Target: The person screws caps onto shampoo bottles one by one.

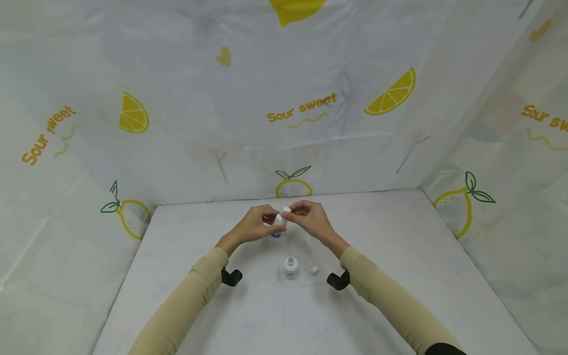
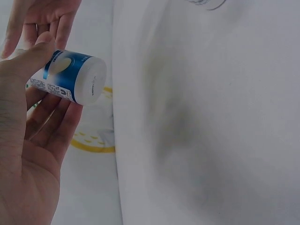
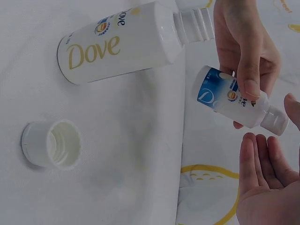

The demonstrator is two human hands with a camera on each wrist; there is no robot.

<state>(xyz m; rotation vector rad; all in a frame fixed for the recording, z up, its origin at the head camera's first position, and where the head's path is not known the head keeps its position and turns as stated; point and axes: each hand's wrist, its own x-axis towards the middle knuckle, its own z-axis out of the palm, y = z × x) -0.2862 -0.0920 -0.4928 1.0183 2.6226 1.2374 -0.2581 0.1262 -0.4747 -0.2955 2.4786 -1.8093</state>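
My left hand [image 1: 254,223] grips a small white and blue Dove bottle [image 3: 230,97], thumb on one side and fingers on the other. In the right wrist view the bottle is tilted, its white cap [image 3: 275,121] pointing toward my right hand [image 3: 269,183]. The right thumb and straight fingers lie close around that cap, with a small gap visible in this view. From the head view the right thumb appears to overlap the cap, so contact is uncertain. In the left wrist view the bottle's base [image 2: 91,80] faces outward from the left hand [image 2: 35,140].
A larger white Dove bottle [image 1: 290,268] stands uncapped on the white table [image 1: 177,276], nearer my body than the hands. Its loose white screw cap [image 1: 313,269] lies just to the right. Behind the table hangs a lemon-printed sheet [image 1: 248,162].
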